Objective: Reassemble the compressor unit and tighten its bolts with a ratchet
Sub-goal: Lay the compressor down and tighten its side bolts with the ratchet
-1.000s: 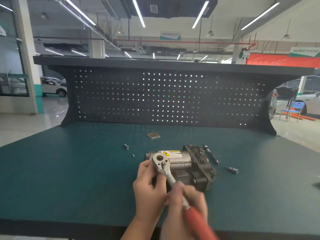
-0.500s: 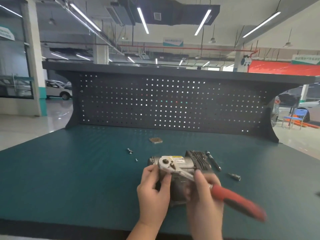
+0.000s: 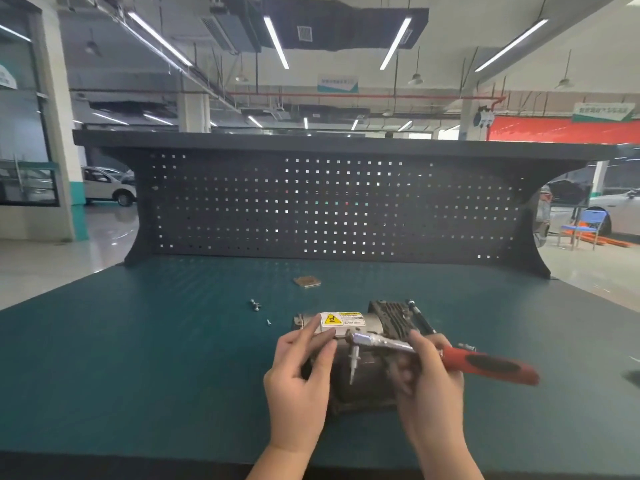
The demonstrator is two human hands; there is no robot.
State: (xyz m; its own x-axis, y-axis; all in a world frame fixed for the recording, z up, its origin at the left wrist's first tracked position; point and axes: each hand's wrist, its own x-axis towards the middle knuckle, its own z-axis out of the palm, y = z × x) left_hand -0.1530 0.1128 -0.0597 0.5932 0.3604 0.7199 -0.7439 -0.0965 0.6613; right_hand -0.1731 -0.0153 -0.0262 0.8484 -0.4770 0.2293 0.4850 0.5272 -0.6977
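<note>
Holding the ratchet [image 3: 433,355] by the metal shank just before its red and black handle, the right hand [image 3: 429,379] has its fingers curled around the tool, and the chrome head with a thin bit pointing down hangs over the compressor unit [image 3: 360,358]. The left hand [image 3: 298,379] rests on the left end of the unit with the thumb and fingers bent around the silver cylinder, I think to stop it from rolling on the smooth green worktop [image 3: 138,375] when the tool turns. The unit lies in the middle of the worktop near the front edge; it has a round shiny body with a yellow warning label [image 3: 341,318] and a dark ribbed block [image 3: 393,315] at the far end. Some small bolts [image 3: 255,304] lie apart on the left, probably waiting for their turn, and a flat brownish square piece [image 3: 307,281] lies further back.
</note>
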